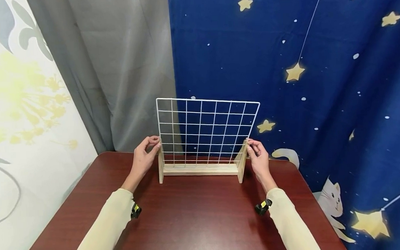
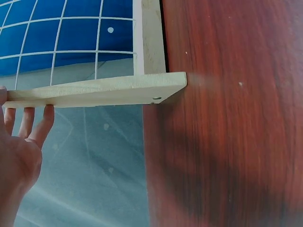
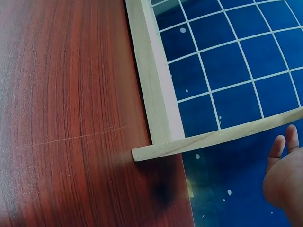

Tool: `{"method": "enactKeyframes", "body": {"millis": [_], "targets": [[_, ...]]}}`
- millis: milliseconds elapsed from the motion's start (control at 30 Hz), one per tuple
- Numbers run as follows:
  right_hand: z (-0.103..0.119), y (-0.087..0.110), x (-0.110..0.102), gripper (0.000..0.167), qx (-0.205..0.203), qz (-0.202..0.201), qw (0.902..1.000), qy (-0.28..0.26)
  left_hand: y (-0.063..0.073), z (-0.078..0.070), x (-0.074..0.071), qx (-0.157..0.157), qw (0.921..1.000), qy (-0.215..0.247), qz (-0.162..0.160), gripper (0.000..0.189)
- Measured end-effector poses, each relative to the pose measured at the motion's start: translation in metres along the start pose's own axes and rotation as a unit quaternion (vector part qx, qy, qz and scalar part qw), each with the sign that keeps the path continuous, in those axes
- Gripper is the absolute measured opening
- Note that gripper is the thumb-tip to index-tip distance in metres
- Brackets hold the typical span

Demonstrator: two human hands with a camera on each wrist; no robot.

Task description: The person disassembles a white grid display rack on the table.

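A white wire grid panel [image 1: 206,121] stands upright, leaning slightly back, in a pale wooden stand [image 1: 201,170] near the table's far edge. The stand has a side piece at each end and a crossbar between them. My left hand [image 1: 144,154] pinches the top of the left side piece [image 2: 118,90] beside the grid's edge; several fingertips press its outer face in the left wrist view. On the other side, my right hand [image 1: 259,158] pinches the top of the right side piece [image 3: 213,138]. Its thumb is out of sight in the right wrist view.
The reddish-brown wooden table [image 1: 196,217] extends toward me from the stand. Close behind it hang a grey curtain [image 1: 128,68] and a blue star-patterned curtain [image 1: 234,57]. At the left is a pale patterned surface [image 1: 28,120].
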State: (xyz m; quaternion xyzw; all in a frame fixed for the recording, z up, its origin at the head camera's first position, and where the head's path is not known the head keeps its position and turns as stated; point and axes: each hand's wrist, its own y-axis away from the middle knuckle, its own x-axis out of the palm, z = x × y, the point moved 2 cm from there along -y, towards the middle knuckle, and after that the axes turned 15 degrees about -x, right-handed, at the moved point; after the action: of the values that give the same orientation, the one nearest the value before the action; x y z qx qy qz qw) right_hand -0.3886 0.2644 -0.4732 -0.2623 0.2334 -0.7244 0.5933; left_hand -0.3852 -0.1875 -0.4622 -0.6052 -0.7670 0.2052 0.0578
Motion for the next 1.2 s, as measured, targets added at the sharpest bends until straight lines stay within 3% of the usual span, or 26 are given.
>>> {"method": "enactKeyframes", "body": {"millis": [200,367,633,800,1200], "targets": [[0.001,0.002,-0.002,0.027,0.013,0.012,0.9998,0.014,0.020,-0.027,-0.004,-0.002,1.0000,-0.001,0.003,0.013],[0.006,0.005,-0.007,0.026,0.021,-0.007,0.9997,0.006,0.028,-0.037,-0.001,0.005,0.9997,-0.024,0.007,0.014],[0.008,0.010,-0.003,0.028,0.026,0.002,0.9996,0.004,0.039,-0.039,-0.008,-0.010,0.9997,-0.023,-0.005,0.013],[0.008,0.014,0.002,0.026,0.023,-0.001,0.9997,-0.003,0.043,-0.038,-0.014,-0.003,0.9985,-0.051,-0.020,0.012],[0.012,0.008,0.000,0.027,-0.011,-0.017,0.9998,-0.007,0.041,-0.035,-0.010,-0.005,0.9988,-0.039,-0.028,0.013]]}}
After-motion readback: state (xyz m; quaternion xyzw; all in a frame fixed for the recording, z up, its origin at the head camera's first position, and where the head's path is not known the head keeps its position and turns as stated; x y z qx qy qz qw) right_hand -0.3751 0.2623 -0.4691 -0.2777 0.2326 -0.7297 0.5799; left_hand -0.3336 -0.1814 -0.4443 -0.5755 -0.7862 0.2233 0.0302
